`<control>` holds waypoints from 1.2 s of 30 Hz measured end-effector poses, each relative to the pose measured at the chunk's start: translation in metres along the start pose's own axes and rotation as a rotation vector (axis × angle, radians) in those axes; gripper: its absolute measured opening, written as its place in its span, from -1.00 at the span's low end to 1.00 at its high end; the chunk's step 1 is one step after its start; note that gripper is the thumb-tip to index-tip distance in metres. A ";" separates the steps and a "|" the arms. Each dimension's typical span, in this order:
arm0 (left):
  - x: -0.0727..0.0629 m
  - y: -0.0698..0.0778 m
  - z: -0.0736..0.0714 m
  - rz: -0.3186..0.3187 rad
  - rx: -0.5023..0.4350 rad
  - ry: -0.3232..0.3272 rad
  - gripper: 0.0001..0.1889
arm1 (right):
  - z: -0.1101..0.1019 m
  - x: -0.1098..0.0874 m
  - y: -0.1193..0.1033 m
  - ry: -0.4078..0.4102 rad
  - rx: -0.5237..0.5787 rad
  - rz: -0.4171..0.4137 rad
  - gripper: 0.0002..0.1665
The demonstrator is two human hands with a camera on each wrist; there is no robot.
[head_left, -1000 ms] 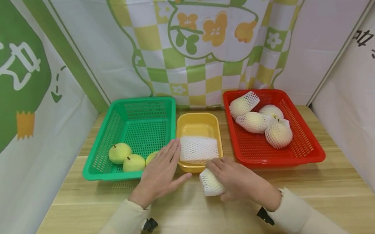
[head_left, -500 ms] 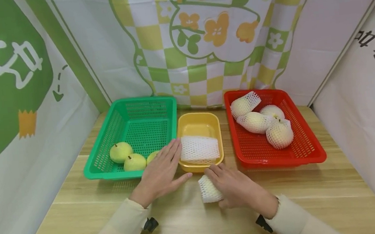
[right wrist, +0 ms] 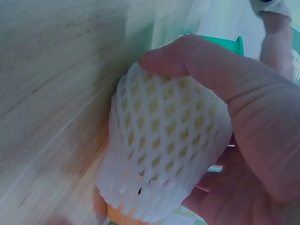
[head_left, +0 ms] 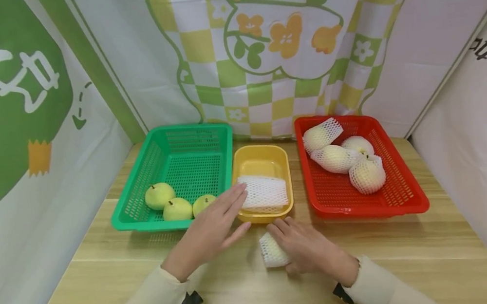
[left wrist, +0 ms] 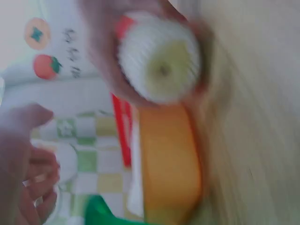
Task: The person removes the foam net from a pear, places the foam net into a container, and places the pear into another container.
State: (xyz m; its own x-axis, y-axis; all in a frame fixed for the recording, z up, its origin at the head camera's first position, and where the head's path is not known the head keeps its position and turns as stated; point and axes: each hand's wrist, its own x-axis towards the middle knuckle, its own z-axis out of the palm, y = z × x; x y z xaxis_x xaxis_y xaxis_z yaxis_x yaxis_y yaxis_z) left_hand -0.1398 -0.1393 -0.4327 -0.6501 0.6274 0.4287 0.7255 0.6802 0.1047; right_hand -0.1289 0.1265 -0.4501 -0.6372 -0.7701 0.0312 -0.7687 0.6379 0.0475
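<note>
In the head view, my right hand (head_left: 303, 246) grips a pear in a white foam net (head_left: 274, 251) just in front of the yellow box. The right wrist view shows my thumb and fingers curled round this netted pear (right wrist: 164, 126); green-yellow skin shows through the mesh. My left hand (head_left: 211, 231) hovers with fairly straight fingers between the green basket (head_left: 119, 217) and the yellow box (head_left: 286, 167), its fingertips in front of the white foam nets (head_left: 266, 191) lying in that box. Whether it touches them I cannot tell. Bare pears (head_left: 177, 209) lie in the green basket's near end.
At the right stands a red basket (head_left: 420, 201) with several netted pears (head_left: 366, 174). All three containers stand on a wooden table (head_left: 239, 294). A checked cloth (head_left: 259, 91) hangs behind them, and printed white walls (head_left: 460, 160) close off the sides.
My left hand has moved slightly right, toward the foam nets, and uncovered more of a bare pear. My right hand has come a little nearer the body with the netted pear.
</note>
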 end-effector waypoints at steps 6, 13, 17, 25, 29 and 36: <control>-0.013 0.025 -0.013 0.112 -0.238 0.046 -0.57 | 0.000 -0.002 0.004 -0.017 0.119 0.040 0.02; -0.025 0.024 0.011 0.002 -0.358 -0.265 -0.77 | -0.002 -0.006 0.012 -0.048 0.260 0.095 0.13; -0.027 0.021 0.030 -0.004 -0.405 -0.333 -0.75 | -0.003 -0.008 0.016 -0.098 0.332 0.143 0.19; -0.023 0.023 0.045 -0.001 -0.446 -0.272 -0.66 | -0.003 -0.012 0.018 -0.130 0.389 0.196 0.14; -0.020 0.027 0.046 -0.033 -0.452 -0.212 -0.65 | -0.001 -0.012 0.019 -0.125 0.393 0.202 0.12; -0.009 0.035 0.051 -0.083 -0.427 -0.233 -0.39 | 0.001 -0.013 0.018 -0.091 0.363 0.187 0.07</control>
State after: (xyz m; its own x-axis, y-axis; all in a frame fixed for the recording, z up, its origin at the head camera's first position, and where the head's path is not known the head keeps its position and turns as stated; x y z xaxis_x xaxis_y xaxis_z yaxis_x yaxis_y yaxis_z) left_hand -0.1202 -0.1018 -0.4782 -0.7077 0.6787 0.1965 0.6652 0.5462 0.5091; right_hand -0.1346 0.1476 -0.4501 -0.7577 -0.6473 -0.0832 -0.5987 0.7402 -0.3059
